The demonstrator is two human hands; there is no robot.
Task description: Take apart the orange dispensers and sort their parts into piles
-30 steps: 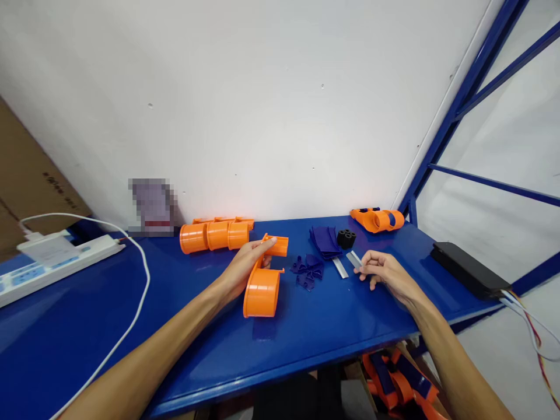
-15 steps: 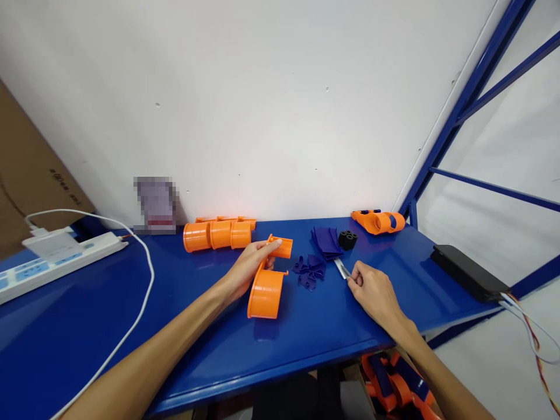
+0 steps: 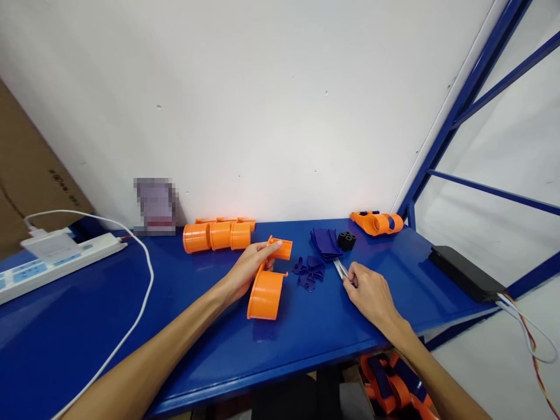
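My left hand [image 3: 250,267] grips the upper end of an orange plastic part [image 3: 266,295], whose wide curved section hangs toward the front of the blue table [image 3: 210,350]. The fingers of my right hand [image 3: 367,289] are closed on a slim silvery metal tool [image 3: 340,269]. Its far end reaches the stack of dark blue curved plates [image 3: 326,243]. Small dark blue pieces [image 3: 308,273] lie between my hands. Just right of the plates is a cluster of black cylinders [image 3: 346,240].
Orange parts [image 3: 217,235] line the wall at left, and another orange part [image 3: 382,223] lies back right. A white power strip [image 3: 56,262] with a cable is at left, a black box [image 3: 466,273] at right. Below the front edge, orange and blue parts [image 3: 396,385] fill a box.
My right hand has shifted slightly left along with the metal tool, and its fingers have moved a little on it. My left hand and the orange part look nearly unchanged.
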